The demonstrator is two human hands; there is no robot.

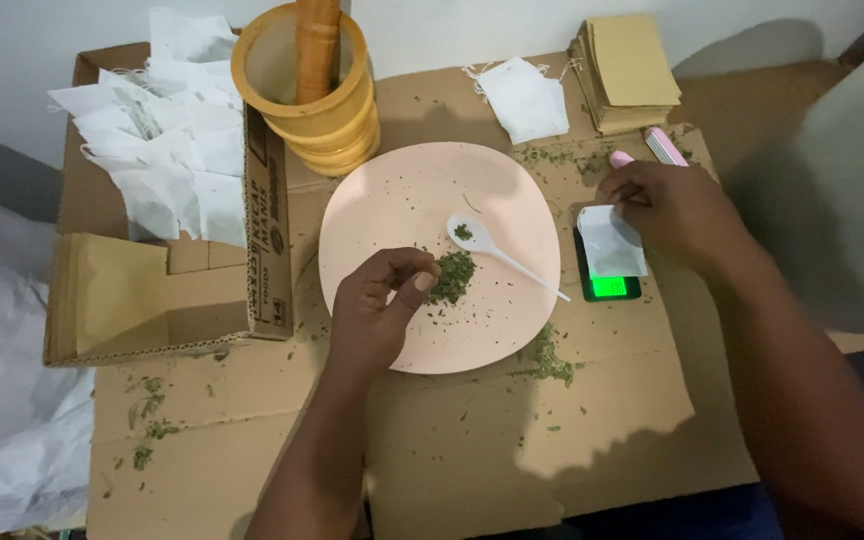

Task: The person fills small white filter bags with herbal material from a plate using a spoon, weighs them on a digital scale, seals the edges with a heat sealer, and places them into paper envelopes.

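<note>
My left hand (377, 305) hovers over the near left part of a pale pink plate (392, 205), fingers pinched together on a bit of the dried green herb (451, 278) heaped there. A white plastic spoon (497, 255) lies on the plate with a little herb in its bowl. My right hand (674, 212) rests on a small black digital scale (607, 285) with a lit green display, fingertips holding a small white pouch (609, 240) on its platform.
A yellow mortar (317, 100) with a wooden pestle stands behind the plate. An open cardboard box (167, 250) at left holds white pouches and brown envelopes. More envelopes (630, 70), a white pouch (524, 98) and a pink object (664, 146) lie at the back right. Herb crumbs (549, 357) litter the cardboard.
</note>
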